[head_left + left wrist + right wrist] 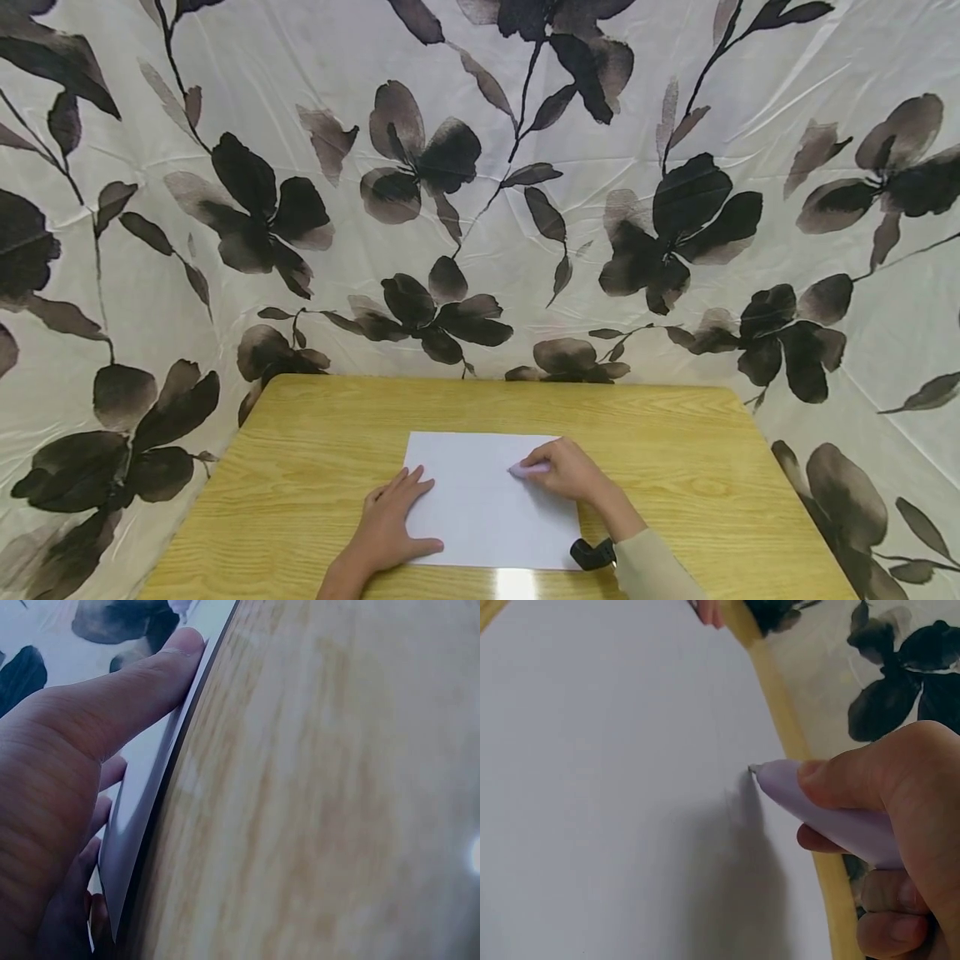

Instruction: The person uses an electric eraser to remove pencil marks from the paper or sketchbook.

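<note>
A white sheet of paper [480,517] lies on the wooden table. My left hand [393,521] rests on its left side, fingers spread and the thumb near the front corner. From close up, the left thumb [142,690] presses along the paper's edge [139,825]. Over the sheet's right part, my right hand [567,471] pinches a thick, tapered lilac pen-shaped tool [531,469] between thumb and fingers. The tool's small grey tip [753,769] points left, right at the paper's surface. Its rear end is hidden in the right hand [922,795].
The yellow wood-grain table [337,442] extends around the sheet on all sides. A white cloth with dark flowers [510,233] hangs behind and beside it. A black wrist-worn device [592,554] sits at the right sleeve, over the paper's front right corner.
</note>
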The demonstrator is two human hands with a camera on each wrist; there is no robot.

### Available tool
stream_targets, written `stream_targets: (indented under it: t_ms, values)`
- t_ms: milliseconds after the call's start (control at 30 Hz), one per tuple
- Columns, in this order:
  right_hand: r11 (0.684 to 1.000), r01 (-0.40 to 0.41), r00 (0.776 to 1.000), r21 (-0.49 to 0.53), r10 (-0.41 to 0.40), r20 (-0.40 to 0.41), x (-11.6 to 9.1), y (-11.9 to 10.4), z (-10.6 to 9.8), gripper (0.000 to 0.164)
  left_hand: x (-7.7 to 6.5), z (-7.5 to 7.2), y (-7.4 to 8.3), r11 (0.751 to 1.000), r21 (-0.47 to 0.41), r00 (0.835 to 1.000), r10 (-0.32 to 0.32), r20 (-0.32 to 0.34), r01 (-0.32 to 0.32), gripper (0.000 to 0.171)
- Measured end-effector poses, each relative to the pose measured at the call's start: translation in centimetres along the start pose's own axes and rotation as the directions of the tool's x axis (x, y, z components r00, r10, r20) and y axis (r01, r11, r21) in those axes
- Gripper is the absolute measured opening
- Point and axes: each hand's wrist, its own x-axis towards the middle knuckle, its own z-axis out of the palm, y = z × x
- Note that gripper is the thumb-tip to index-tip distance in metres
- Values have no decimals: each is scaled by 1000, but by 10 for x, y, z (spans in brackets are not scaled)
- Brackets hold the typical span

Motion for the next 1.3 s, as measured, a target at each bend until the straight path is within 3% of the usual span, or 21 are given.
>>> stream_targets:
  t_ms: [167, 467, 733, 1200, 1300]
  values:
    - [1000, -9, 1000, 5, 9, -7, 0, 0, 1, 21, 0, 0, 0, 1000, -2, 1000, -3, 10, 3, 96]
    - [1000, -5, 1000, -7, 5, 0, 1, -3, 2, 19, -1, 2, -1, 1000, -5, 999, 26, -29, -26, 95]
    - [1000, -12, 1000, -10, 12, -2, 1, -4, 1, 19, 1, 1, -1, 1000, -7, 1000, -13, 23, 13, 95]
    - [1000, -8, 998, -22, 7, -55, 0, 0, -2, 14, 1, 1, -1, 1000, -1, 999, -21, 31, 21, 96]
    - [1000, -9, 999, -13, 9, -35, 0, 0, -3, 15, 1, 1, -1, 1000, 4, 999, -23, 28, 23, 97]
